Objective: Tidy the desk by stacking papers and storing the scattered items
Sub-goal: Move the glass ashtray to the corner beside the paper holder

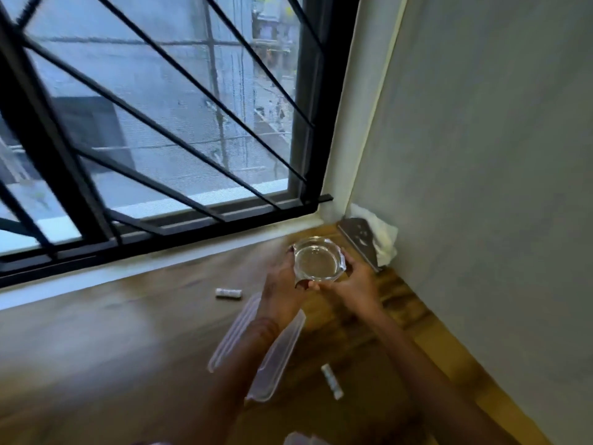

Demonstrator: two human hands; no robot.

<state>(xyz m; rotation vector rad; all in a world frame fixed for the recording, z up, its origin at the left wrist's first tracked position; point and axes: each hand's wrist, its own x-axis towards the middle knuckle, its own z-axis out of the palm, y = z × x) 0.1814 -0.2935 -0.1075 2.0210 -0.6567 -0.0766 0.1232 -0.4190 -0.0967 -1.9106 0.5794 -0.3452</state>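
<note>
A clear glass dish (317, 260) with thick faceted walls is held above the wooden desk (128, 348) near the far right corner. My left hand (282, 284) grips its left side and my right hand (351, 281) grips its right side and front rim. The dish looks empty. Under my left forearm lies a clear plastic lid (279, 358), partly hidden by the arm. Two small white cylinders lie loose on the desk: one (228, 293) left of my hands, the other (332, 380) nearer me on the right.
A metal bracket (361, 242) and a crumpled white cloth (383, 242) sit in the corner against the grey wall (481, 187). A barred window (160, 139) runs along the desk's far edge. Another clear plastic piece (301, 440) shows at the bottom edge.
</note>
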